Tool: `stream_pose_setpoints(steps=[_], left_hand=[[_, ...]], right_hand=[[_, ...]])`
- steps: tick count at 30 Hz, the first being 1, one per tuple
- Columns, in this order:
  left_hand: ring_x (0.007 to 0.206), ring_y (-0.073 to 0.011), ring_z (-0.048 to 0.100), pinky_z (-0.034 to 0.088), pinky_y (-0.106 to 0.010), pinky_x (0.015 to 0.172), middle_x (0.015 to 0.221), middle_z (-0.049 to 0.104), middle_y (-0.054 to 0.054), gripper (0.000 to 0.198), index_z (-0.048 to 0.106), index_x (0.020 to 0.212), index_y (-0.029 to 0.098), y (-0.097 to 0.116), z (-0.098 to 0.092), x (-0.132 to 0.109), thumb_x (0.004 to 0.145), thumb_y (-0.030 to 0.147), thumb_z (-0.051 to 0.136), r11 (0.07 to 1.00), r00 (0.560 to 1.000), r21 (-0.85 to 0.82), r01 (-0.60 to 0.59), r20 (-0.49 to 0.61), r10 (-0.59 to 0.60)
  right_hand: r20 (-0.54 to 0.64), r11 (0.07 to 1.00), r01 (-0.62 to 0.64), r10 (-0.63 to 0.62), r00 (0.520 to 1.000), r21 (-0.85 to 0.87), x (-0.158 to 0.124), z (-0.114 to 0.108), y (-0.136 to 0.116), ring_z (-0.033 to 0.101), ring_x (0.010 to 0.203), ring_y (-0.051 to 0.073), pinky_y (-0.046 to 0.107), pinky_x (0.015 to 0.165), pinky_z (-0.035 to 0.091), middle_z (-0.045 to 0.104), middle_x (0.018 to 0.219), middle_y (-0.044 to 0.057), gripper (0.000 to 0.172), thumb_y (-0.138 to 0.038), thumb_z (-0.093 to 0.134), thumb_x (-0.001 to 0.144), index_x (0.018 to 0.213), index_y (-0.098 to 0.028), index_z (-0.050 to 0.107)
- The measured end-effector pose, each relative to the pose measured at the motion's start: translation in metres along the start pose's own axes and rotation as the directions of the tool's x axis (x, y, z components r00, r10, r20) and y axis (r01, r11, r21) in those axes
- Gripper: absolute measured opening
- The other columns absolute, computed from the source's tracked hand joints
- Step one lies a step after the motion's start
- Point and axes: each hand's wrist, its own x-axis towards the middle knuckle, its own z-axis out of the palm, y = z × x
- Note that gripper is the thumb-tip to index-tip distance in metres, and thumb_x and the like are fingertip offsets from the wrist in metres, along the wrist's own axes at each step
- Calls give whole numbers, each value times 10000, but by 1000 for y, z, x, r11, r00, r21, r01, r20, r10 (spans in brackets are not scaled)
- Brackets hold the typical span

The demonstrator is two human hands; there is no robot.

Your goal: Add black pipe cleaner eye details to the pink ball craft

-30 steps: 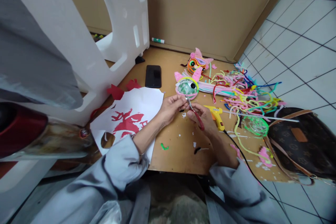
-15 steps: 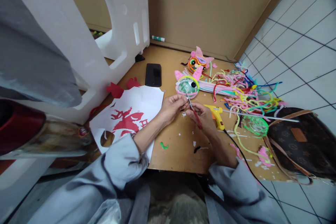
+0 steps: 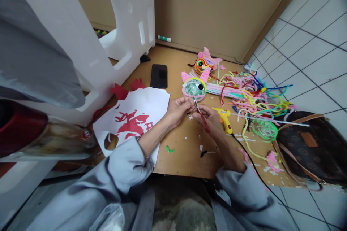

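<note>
My right hand [image 3: 210,117] is closed on red-handled scissors [image 3: 204,120], whose metal blades point up and left to the fingertips of my left hand [image 3: 177,111]. The left fingers are pinched together; a tiny pale bit shows at their tips, too small to make out. Just beyond both hands lies a green-and-pink creature head [image 3: 194,88] with pink ears and a black-and-white eye. Behind it sits an orange and pink head [image 3: 204,65]. A yellow glue gun [image 3: 225,120] rests on the table right of my right hand.
White paper with red shapes [image 3: 135,124] lies left, a black phone [image 3: 159,76] behind it. Tangled pipe cleaners [image 3: 249,95] spread at the right, beside a brown bag [image 3: 311,144]. A green scrap [image 3: 170,149] lies near the table's front edge. A white plastic frame [image 3: 127,18] stands left.
</note>
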Motion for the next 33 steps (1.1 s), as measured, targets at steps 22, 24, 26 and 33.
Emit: stream_pose_setpoints(steps=[22, 24, 26, 33], left_hand=[[533, -65, 476, 361, -218, 557, 568, 568, 1, 222, 619, 623, 121, 9, -8, 2, 633, 297, 754, 995, 997, 98, -18, 82, 10], [528, -64, 470, 361, -220, 554, 571, 577, -2, 211, 622, 617, 123, 10, -9, 2, 629, 290, 751, 993, 996, 120, -18, 84, 8], [529, -66, 472, 366, -220, 556, 578, 591, -6, 191, 630, 621, 124, 11, -10, 3, 626, 274, 747, 990, 997, 140, -15, 81, 4], [522, -64, 482, 388, -216, 560, 583, 603, -4, 135, 633, 628, 123, 12, -15, 6, 633, 226, 720, 984, 997, 180, 0, 81, -15]], right_hand=[[56, 999, 22, -20, 998, -45, 0, -5, -6, 394, 509, 70, 199, 475, 352, 468, 576, -56, 357, -471, 798, 618, 766, -182, 649], [59, 999, 21, -18, 998, -47, 0, -6, -5, 363, 497, 62, 196, 467, 329, 454, 569, -61, 364, -475, 796, 621, 767, -179, 642], [66, 998, 16, -12, 998, -59, 0, -7, -4, 339, 489, 59, 197, 464, 307, 433, 554, -68, 369, -481, 795, 622, 765, -179, 637], [85, 994, 11, -1, 996, -109, 1, -8, -3, 320, 498, 64, 210, 478, 286, 392, 551, -70, 384, -498, 789, 617, 753, -172, 638]])
